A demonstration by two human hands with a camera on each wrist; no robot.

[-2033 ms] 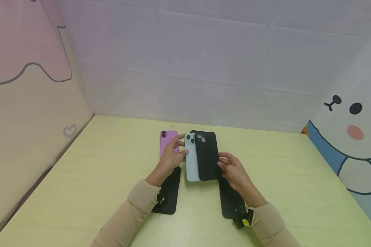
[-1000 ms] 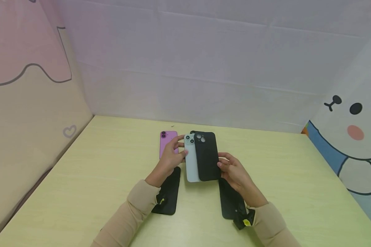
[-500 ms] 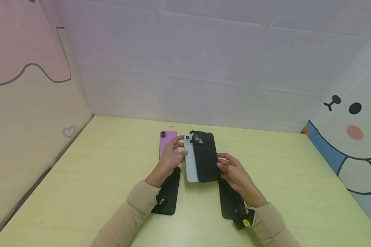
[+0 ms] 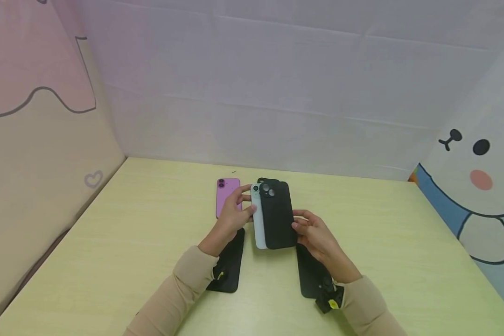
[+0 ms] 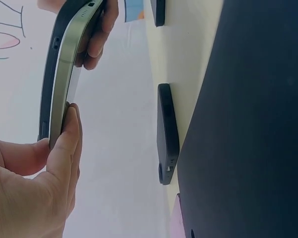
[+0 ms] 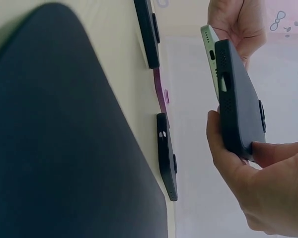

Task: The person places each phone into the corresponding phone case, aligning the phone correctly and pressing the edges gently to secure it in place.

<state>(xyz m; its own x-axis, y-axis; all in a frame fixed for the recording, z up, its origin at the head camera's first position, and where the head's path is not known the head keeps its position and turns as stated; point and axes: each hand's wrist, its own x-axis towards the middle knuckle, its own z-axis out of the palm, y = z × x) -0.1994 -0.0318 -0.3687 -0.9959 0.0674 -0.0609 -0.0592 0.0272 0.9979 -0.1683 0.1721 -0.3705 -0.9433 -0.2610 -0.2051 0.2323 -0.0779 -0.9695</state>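
In the head view my left hand pinches a pale mint phone by its left edge, thumb on its back and fingers beneath. My right hand holds a black phone case by its right edge. The case overlaps most of the phone's back, leaving a strip and one camera lens uncovered. In the left wrist view the phone's metal side lies against or very near the case. The right wrist view shows the case's bottom edge offset from the phone. Both are raised above the table.
A pink phone lies behind my left hand. Flat black phone-shaped pieces lie under my left wrist, under my right wrist and behind the held case. The pale yellow table meets a fabric wall at the back.
My right hand has moved slightly left with the case, which now covers more of the phone's back and one of its lenses. My left hand stays nearly still, holding the phone.
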